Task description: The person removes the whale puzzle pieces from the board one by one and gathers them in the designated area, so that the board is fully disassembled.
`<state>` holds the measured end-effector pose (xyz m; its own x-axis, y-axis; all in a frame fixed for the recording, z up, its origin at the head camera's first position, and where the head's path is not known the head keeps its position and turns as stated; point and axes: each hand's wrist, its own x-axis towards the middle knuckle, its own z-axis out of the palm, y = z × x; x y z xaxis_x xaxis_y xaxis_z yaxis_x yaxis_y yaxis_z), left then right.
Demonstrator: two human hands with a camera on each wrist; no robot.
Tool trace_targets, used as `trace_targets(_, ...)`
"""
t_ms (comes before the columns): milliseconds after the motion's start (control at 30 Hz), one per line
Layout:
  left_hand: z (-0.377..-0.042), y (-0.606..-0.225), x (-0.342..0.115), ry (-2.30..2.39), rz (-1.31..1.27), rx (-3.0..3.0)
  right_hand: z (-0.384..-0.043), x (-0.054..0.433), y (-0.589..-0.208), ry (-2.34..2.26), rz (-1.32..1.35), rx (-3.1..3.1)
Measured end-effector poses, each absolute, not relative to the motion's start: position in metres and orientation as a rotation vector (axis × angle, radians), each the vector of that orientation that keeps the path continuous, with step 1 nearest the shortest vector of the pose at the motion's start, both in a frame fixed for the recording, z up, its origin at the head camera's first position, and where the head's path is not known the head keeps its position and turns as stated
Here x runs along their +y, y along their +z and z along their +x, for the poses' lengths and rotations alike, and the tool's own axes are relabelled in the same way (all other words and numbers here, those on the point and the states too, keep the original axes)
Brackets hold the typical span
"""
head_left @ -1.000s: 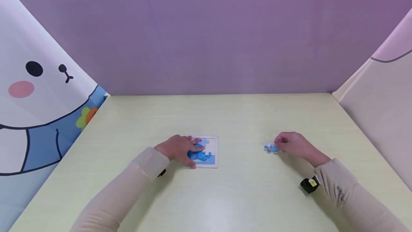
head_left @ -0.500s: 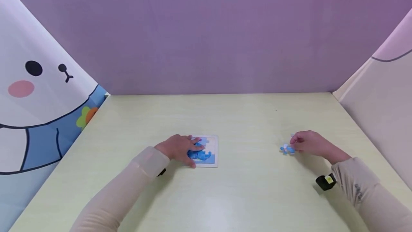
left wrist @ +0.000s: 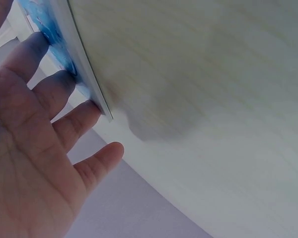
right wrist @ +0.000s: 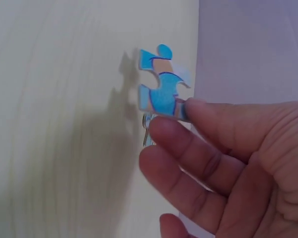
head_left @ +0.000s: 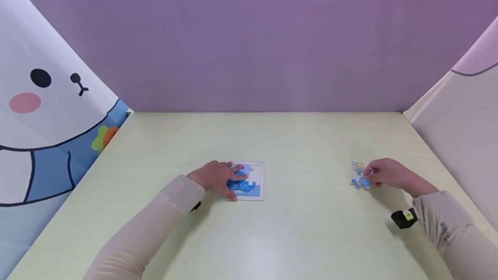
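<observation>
My left hand [head_left: 215, 179] rests, fingers spread, on the left part of a framed jigsaw puzzle [head_left: 261, 181] with a blue animal picture. In the left wrist view its fingers [left wrist: 64, 91] touch the puzzle's edge and surface. My right hand [head_left: 391, 173] pinches a blue puzzle piece [right wrist: 164, 94] between thumb and fingertips, held just over the table. Behind the held piece lies another puzzle piece [head_left: 359, 166] with a yellow sun on it, partly overlapped in the head view. The left hand hides the puzzle's left side.
The pale wooden table [head_left: 295, 224] runs back to a purple wall [head_left: 264, 46]. A cartoon-printed panel [head_left: 46, 111] stands at the left, and a pale panel [head_left: 463, 133] at the right.
My right hand has moved to the right with the blue puzzle piece, and the sun piece has come into view beside it. The left hand has stayed on the puzzle.
</observation>
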<state>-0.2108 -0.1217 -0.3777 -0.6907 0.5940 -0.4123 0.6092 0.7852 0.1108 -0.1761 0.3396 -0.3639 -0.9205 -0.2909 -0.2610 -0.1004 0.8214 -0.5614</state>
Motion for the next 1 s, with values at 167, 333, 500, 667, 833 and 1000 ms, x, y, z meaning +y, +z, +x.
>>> trace_targets(167,-0.212,-0.376,-0.12,-0.043,0.892,2.543,-0.181,0.346,-0.363,-0.791,-0.284,2.634)
trace_targets(333,-0.213,-0.377,-0.118,-0.034,0.876,2.543,-0.186,0.347,-0.361,-0.792,-0.262,2.606)
trace_targets(500,-0.215,-0.377,-0.116,-0.021,0.88,2.544,-0.193,0.349,-0.36,-0.731,-0.239,2.607)
trace_targets(667,-0.215,-0.376,-0.117,-0.013,0.908,2.553,-0.195,0.35,-0.366,-0.719,-0.236,2.605)
trace_targets(833,-0.215,-0.376,-0.118,-0.005,0.901,2.545,-0.197,0.352,-0.371,-0.724,-0.263,2.598)
trace_targets(1000,-0.215,-0.379,-0.119,-0.009,0.898,2.551,-0.198,0.353,-0.376,-0.714,-0.3,2.606)
